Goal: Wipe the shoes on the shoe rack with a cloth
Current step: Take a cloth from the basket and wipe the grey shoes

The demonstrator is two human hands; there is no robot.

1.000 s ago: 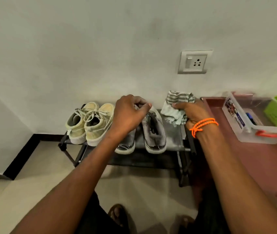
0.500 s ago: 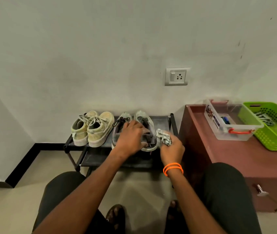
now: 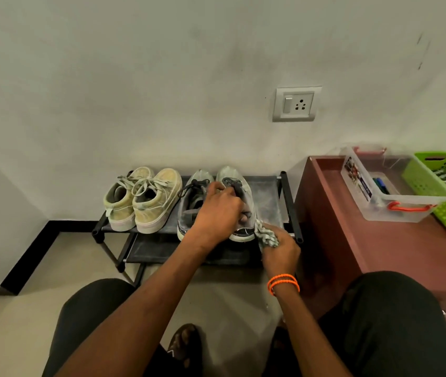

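Grey dusty lace-up sneaker [image 3: 239, 197], right one of the grey pair, sits on the top shelf of the black metal-frame shoe rack [image 3: 288, 202], toe to the far wall. I see the left hand [image 3: 217, 213] over its opening w/ fingers curled round the collar, gripping it. The right hand [image 3: 279, 247] pinches a bunched striped grey-white cloth [image 3: 265, 235] touching the near right heel edge. Beige high-top pair [image 3: 141, 198] stands left (laces loose).
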